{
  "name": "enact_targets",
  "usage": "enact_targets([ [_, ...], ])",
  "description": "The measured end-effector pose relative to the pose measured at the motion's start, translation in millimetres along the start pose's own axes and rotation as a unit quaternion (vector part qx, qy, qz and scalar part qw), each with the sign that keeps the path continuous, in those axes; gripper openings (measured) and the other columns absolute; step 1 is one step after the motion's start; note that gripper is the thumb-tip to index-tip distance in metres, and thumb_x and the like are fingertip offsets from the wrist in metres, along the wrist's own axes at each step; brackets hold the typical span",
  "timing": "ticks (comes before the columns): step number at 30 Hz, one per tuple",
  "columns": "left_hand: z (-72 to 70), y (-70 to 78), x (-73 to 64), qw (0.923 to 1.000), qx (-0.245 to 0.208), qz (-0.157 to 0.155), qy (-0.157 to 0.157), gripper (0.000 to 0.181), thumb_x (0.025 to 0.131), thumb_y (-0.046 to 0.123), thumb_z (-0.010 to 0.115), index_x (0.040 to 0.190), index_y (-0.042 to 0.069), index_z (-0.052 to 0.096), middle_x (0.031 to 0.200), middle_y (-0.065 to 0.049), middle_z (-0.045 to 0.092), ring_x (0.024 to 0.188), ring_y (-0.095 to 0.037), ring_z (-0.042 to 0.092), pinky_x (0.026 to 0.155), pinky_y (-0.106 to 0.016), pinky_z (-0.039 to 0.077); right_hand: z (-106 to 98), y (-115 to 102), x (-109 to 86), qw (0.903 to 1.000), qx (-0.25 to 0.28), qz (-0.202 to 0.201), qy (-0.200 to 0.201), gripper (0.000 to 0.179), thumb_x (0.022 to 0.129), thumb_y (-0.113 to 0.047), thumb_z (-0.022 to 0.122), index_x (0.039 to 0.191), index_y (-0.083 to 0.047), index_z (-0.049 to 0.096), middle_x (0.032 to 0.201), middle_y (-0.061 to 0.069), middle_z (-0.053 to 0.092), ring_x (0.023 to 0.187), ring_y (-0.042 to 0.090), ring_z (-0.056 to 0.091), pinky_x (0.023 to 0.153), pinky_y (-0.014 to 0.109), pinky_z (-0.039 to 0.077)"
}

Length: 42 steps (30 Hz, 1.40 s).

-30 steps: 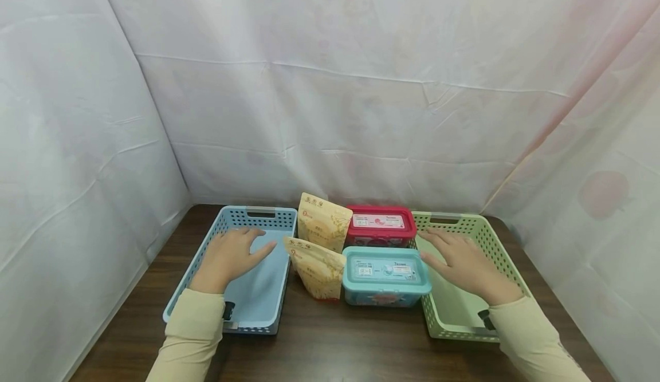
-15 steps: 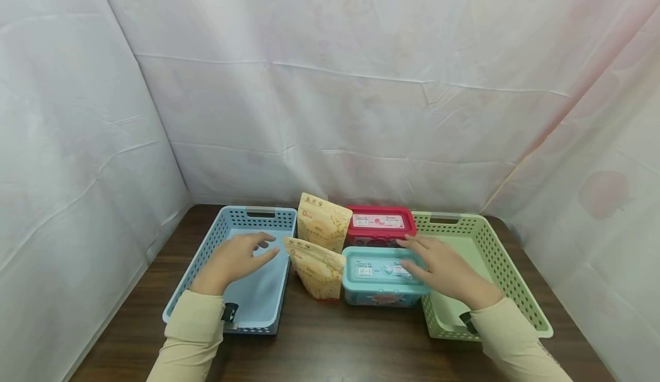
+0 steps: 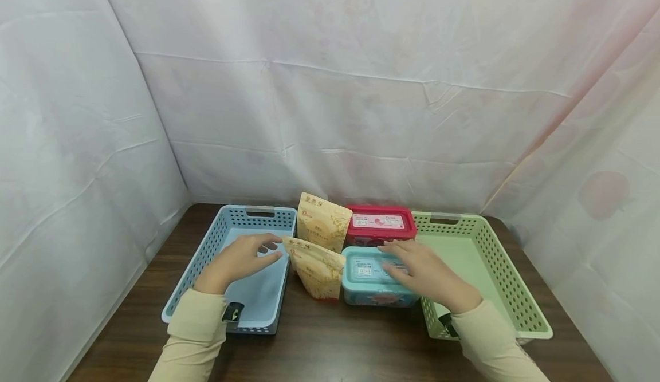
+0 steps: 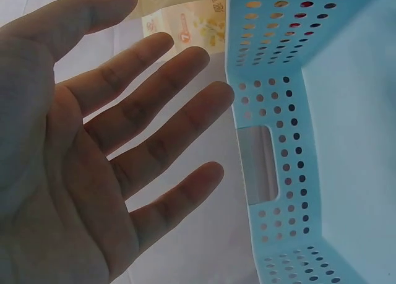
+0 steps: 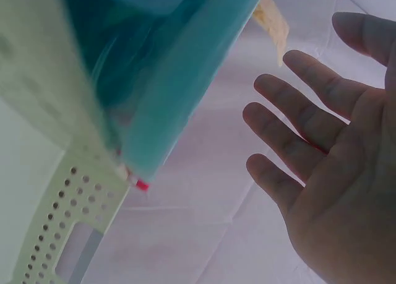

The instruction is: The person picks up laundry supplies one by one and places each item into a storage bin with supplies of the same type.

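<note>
My left hand [image 3: 242,260] hovers over the blue basket [image 3: 172,299], its fingers spread and holding nothing; in the left wrist view the palm and the loosely extended fingers [image 4: 167,126] show plainly. Just right of its fingertips stands the front cream pouch [image 3: 317,270], with a second cream pouch [image 3: 323,221] behind it. Over the teal lidded box [image 3: 378,298] is my right hand [image 3: 425,273], fingers extended and empty. The right wrist view shows a gap between those fingers and the teal box [image 5: 167,104]. A red lidded box [image 3: 380,221] sits behind the teal one.
At the right stands a green basket [image 3: 533,313], close against the boxes. Dark wooden table [image 3: 340,347] lies beneath everything. White cloth [image 3: 330,113] hangs behind and along both sides.
My right hand has moved left, from above the green basket to above the teal box. The left hand has shifted slightly right toward the front pouch. Pouches, boxes and baskets stay put.
</note>
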<state>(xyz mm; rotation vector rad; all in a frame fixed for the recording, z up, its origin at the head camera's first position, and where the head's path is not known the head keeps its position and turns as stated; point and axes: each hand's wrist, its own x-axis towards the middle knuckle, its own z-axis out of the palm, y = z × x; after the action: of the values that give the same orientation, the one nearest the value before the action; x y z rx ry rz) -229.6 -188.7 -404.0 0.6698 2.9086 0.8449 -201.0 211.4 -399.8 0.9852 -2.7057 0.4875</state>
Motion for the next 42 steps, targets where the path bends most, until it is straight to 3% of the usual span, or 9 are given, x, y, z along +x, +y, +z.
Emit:
enact_targets([
  [20, 4.1, 6.1, 12.3, 0.9997, -0.008, -0.022, -0.012, 0.038, 0.096, 0.038, 0.069, 0.122, 0.01, 0.068, 0.115, -0.009, 0.07, 0.108, -0.033, 0.066, 0.089, -0.05, 0.055, 23, -37, 28.5, 0.9957, 0.074, 0.001, -0.057, 0.04, 0.098, -0.03, 0.068, 0.131, -0.009, 0.064, 0.126, 0.003, 0.063, 0.119, 0.019, 0.056, 0.098, 0.043, 0.051],
  [30, 6.6, 4.8, 18.0, 0.9997, -0.009, -0.021, -0.013, 0.025, 0.096, 0.035, 0.069, 0.112, 0.016, 0.071, 0.114, -0.005, 0.071, 0.106, -0.029, 0.067, 0.089, -0.05, 0.055, 37, -46, 40.0, 0.9964, 0.051, -0.067, -0.01, 0.022, 0.092, -0.029, 0.075, 0.104, -0.011, 0.073, 0.107, -0.001, 0.068, 0.102, 0.014, 0.061, 0.088, 0.034, 0.055],
  [38, 10.7, -2.2, 21.0, 0.9998, -0.015, 0.0, -0.014, 0.017, 0.095, 0.032, 0.071, 0.104, 0.018, 0.074, 0.105, -0.001, 0.072, 0.101, -0.027, 0.067, 0.084, -0.049, 0.055, 43, -49, 43.8, 0.9968, 0.052, -0.057, -0.02, 0.018, 0.091, -0.026, 0.076, 0.101, -0.01, 0.075, 0.102, -0.002, 0.067, 0.096, 0.011, 0.06, 0.083, 0.031, 0.056],
  [42, 12.2, -3.9, 21.9, 0.9998, -0.019, -0.001, -0.008, 0.014, 0.094, 0.03, 0.072, 0.102, 0.02, 0.077, 0.099, 0.004, 0.072, 0.097, -0.02, 0.067, 0.085, -0.047, 0.056, 45, -50, 46.1, 0.9955, 0.062, -0.071, -0.013, 0.01, 0.092, -0.02, 0.076, 0.088, -0.011, 0.073, 0.084, -0.007, 0.058, 0.078, 0.007, 0.051, 0.069, 0.024, 0.051],
])
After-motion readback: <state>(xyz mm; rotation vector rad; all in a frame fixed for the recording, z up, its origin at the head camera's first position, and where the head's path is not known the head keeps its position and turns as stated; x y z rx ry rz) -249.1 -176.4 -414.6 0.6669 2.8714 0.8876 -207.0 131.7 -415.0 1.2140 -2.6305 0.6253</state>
